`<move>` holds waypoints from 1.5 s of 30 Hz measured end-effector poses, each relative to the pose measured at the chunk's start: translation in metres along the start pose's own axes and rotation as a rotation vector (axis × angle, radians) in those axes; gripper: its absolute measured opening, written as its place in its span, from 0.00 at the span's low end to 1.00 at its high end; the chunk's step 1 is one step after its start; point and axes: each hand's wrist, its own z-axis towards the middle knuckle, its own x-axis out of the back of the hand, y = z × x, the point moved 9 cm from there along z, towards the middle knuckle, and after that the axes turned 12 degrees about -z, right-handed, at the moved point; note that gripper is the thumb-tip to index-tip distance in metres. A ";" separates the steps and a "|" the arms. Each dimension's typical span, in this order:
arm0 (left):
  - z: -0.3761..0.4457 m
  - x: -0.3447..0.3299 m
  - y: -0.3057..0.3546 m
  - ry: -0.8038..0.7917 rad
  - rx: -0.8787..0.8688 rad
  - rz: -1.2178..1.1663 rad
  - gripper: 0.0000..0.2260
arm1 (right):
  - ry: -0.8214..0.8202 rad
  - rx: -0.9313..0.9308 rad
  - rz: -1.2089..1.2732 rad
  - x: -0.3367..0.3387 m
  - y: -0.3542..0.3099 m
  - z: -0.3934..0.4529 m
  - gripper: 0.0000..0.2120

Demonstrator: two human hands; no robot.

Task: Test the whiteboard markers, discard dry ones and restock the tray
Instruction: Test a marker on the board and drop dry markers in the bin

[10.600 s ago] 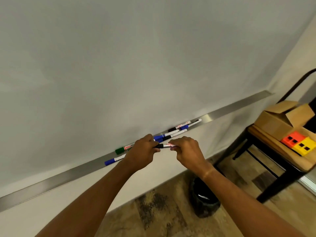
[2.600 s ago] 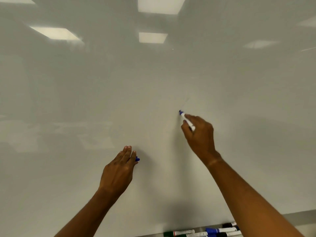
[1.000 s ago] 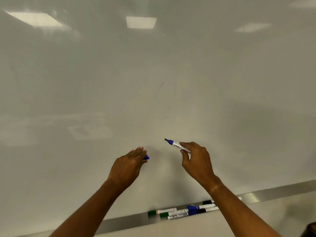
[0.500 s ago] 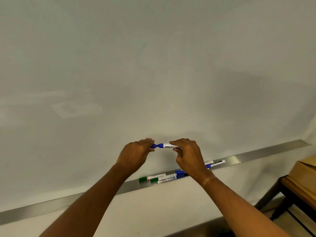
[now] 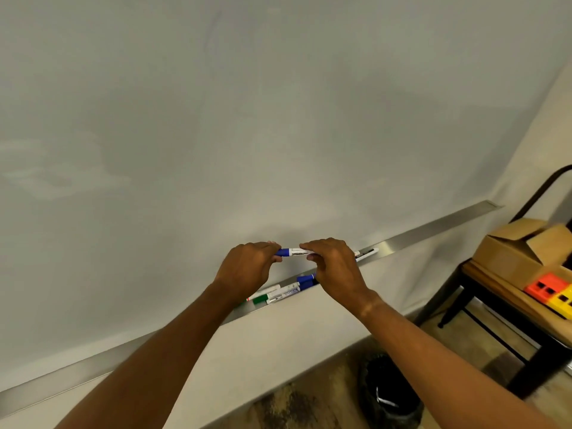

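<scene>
Head view: both hands hold a blue marker (image 5: 294, 252) level in front of the whiteboard (image 5: 278, 119), the left hand (image 5: 247, 267) pinching its capped end, the right hand (image 5: 335, 264) gripping its barrel, above more markers (image 5: 278, 294) lying in the tray (image 5: 433, 226).

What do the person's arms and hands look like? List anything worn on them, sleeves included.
Both forearms are bare from the bottom edge of the picture up to the wrists, with no sleeves in view. The left hand and the right hand wear no gloves. No watch, bracelet or ring shows on either; a faint crease line crosses the right wrist. Nails are too small to judge.
</scene>
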 end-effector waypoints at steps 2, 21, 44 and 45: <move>0.001 -0.012 0.001 -0.016 -0.016 -0.044 0.06 | -0.015 -0.017 -0.039 -0.005 0.005 -0.009 0.17; -0.001 -0.179 0.068 -0.329 -0.093 -0.239 0.13 | -0.299 -0.295 -0.380 -0.016 0.118 -0.129 0.16; -0.056 -0.443 0.133 -0.814 0.247 -0.139 0.44 | -0.593 -0.425 -0.274 -0.082 0.342 -0.303 0.20; -0.057 -0.446 0.130 -0.816 0.254 -0.135 0.44 | -0.603 -0.431 -0.276 -0.087 0.349 -0.308 0.20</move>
